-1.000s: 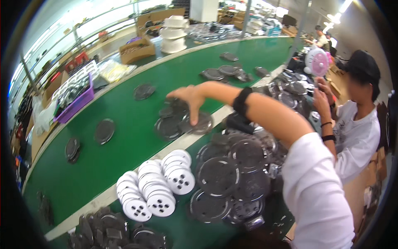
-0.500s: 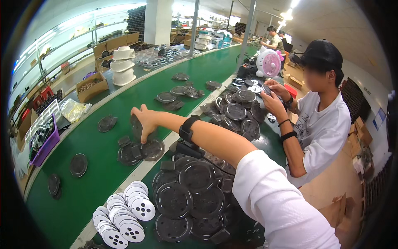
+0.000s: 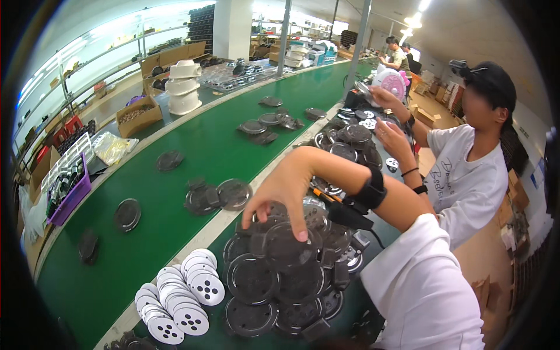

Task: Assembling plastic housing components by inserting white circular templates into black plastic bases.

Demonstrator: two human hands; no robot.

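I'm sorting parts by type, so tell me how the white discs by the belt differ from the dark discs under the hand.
The white discs are white, smaller, pierced with round holes and fanned in overlapping rows. The dark discs are dark grey, larger, ringed with a raised rim and heaped loosely. The right hand rests fingers on the dark discs; nothing touches the white discs. Both are round and flat.

Open brown cardboard box [image 3: 139, 114] far side of belt, clear plastic bags [image 3: 112, 146] beside it; poss. more cartons behind.
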